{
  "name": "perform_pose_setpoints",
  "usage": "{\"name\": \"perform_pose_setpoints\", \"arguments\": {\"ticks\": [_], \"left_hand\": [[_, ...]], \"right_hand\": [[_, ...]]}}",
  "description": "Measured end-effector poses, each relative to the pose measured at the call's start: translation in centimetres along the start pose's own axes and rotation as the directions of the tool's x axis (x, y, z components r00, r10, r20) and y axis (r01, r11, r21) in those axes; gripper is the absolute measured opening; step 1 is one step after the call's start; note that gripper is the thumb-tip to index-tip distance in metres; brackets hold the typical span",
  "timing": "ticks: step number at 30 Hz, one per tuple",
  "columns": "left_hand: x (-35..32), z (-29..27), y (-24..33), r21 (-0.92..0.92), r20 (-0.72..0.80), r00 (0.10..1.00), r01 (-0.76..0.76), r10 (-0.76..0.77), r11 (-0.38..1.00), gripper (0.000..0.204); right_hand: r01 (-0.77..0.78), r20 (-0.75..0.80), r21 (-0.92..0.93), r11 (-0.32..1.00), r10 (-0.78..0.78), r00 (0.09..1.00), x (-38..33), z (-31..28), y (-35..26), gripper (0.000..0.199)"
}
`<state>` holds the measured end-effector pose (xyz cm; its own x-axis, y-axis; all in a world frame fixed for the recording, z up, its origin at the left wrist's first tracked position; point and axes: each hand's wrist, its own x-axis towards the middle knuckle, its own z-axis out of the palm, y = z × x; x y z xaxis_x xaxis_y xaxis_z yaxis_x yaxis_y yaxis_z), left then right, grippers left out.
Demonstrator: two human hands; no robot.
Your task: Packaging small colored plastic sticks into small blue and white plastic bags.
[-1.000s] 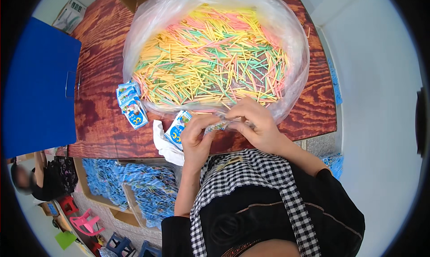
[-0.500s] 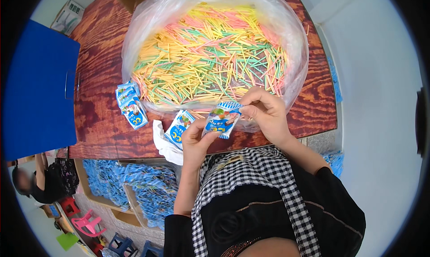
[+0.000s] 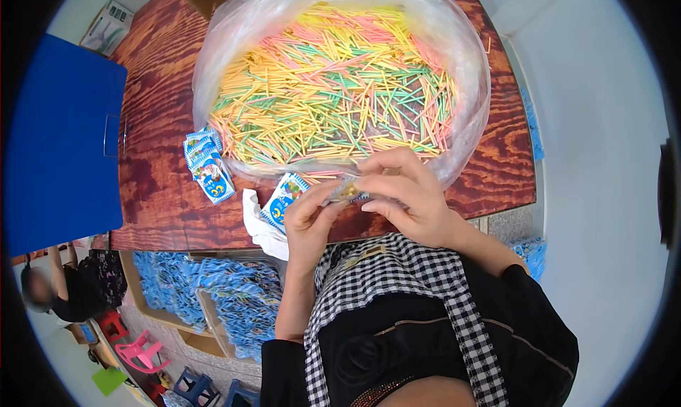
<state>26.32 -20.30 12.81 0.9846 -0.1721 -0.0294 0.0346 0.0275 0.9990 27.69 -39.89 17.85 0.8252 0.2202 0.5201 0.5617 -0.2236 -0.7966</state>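
— What are your hands doing?

— My left hand [image 3: 312, 219] and my right hand [image 3: 408, 194] are close together. The fingers of both are pinched narrow on one small blue and white plastic packet [image 3: 347, 191], held between them just above the edge of the brown wooden surface [image 3: 163, 145].

— What is past your fingers?

— A big clear plastic bag [image 3: 464, 74] full of thin pink, yellow and green sticks [image 3: 333, 88].

— And beside them?

— Another small blue packet [image 3: 284, 201] lies on a white cloth [image 3: 259, 226], just left of my left fingers. More blue packets [image 3: 206, 162] sit farther left.
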Motion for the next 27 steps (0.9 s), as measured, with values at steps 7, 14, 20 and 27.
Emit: {"name": "perform_pose_setpoints", "arguments": {"ticks": [7,14,20,27], "left_hand": [[0.1,0.1,-0.7,-0.022,0.027,0.993,-0.117,0.118,0.993,0.027],[-0.2,0.5,-1.3,-0.189,-0.018,0.995,-0.103,0.101,0.977,0.026],[0.0,0.6,-1.0,-0.152,-0.034,0.992,-0.129,0.125,0.980,0.024],[-0.4,0.5,-0.9,-0.192,-0.060,0.990,-0.133,0.124,0.972,0.023]], "right_hand": [[0.106,0.134,-0.158,0.982,-0.085,0.987,-0.3,-0.3,0.3,0.024],[0.221,0.130,-0.076,0.972,-0.210,0.969,0.1,-0.4,-0.6,0.019],[-0.308,-0.049,-0.303,0.902,0.308,0.950,-1.0,-0.3,7.1,0.016],[-0.130,0.031,-0.713,0.689,0.216,0.976,-3.0,0.7,10.5,0.012]]}}
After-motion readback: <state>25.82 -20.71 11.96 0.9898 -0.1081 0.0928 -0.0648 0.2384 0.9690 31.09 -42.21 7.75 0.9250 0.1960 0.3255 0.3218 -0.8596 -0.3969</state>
